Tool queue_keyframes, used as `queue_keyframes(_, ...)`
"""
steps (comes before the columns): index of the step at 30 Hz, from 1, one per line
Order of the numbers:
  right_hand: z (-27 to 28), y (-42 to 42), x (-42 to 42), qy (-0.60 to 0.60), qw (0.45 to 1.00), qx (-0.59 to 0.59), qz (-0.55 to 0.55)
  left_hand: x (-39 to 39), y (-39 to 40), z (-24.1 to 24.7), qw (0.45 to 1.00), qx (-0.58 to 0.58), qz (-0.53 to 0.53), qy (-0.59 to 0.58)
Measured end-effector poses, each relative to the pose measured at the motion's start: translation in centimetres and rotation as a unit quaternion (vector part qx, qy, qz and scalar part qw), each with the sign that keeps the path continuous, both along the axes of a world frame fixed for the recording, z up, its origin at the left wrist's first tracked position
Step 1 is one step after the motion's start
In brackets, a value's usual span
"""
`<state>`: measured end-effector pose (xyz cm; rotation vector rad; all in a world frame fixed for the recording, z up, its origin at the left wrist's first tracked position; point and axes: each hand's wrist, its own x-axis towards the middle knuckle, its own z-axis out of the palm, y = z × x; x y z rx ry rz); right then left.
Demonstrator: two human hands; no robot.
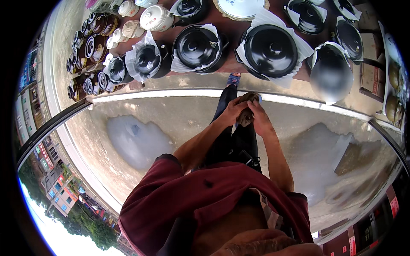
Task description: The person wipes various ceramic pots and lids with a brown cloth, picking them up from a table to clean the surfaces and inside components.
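Observation:
My left hand (pixel 233 111) and my right hand (pixel 260 116) hold a crumpled brown cloth (pixel 246 116) between them, in front of my dark trousers. The fingers of both hands close on its upper part, and the lower part hangs between the palms. Beyond the hands, a large black lidded pot (pixel 270 51) stands with white paper under its lid. To its left is another black lidded pot (pixel 197 48), also lined with paper. A smaller black pot (pixel 148 59) wrapped in white paper is further left.
Small brown pots (pixel 96 48) and white lidded pots (pixel 155 18) crowd the left of the display. Cardboard boxes (pixel 372 78) are at the right. A pale raised edge (pixel 192 93) crosses the floor before me. Wet patches (pixel 137 140) mark the concrete.

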<state>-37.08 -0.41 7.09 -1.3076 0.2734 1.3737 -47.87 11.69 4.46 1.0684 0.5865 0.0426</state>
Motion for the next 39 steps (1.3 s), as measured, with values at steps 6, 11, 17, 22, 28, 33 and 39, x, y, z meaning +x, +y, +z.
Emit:
queue_keyframes(6, 2.1, 3.2, 11.3, -0.562, 0.813, 0.003, 0.152, 4.4, 5.5, -4.1, 0.905, -0.272, 0.324, -0.056)
queue_keyframes(11, 0.2, 9.5, 18.7, -0.730, 0.610, -0.160, 0.265, 8.7, 5.1, -9.4, 0.842, -0.356, 0.405, -0.004)
queue_keyframes(17, 0.0, 10.3, 20.0, -0.726, 0.551, -0.221, 0.348, 13.7, -4.0, -11.1, 0.879, 0.178, 0.441, 0.046)
queue_keyframes(22, 0.4, 11.5, 19.7, -0.768, 0.500, -0.188, 0.352, 13.2, -7.0, -9.4, 0.862, -0.232, 0.444, -0.071)
queue_keyframes(28, 1.0, 12.3, 20.9, -0.744, 0.467, -0.233, 0.418, 9.2, 1.8, -9.4, 0.870, -0.077, 0.487, -0.018)
queue_keyframes(33, 0.8, 12.2, 21.5, -0.767, 0.455, -0.187, 0.412, 12.9, 6.3, -7.2, 0.800, 0.437, 0.396, 0.109)
queue_keyframes(39, 0.8, 12.0, 21.6, -0.779, 0.451, -0.166, 0.403, 14.7, 12.0, -8.2, 0.876, 0.362, 0.265, 0.175)
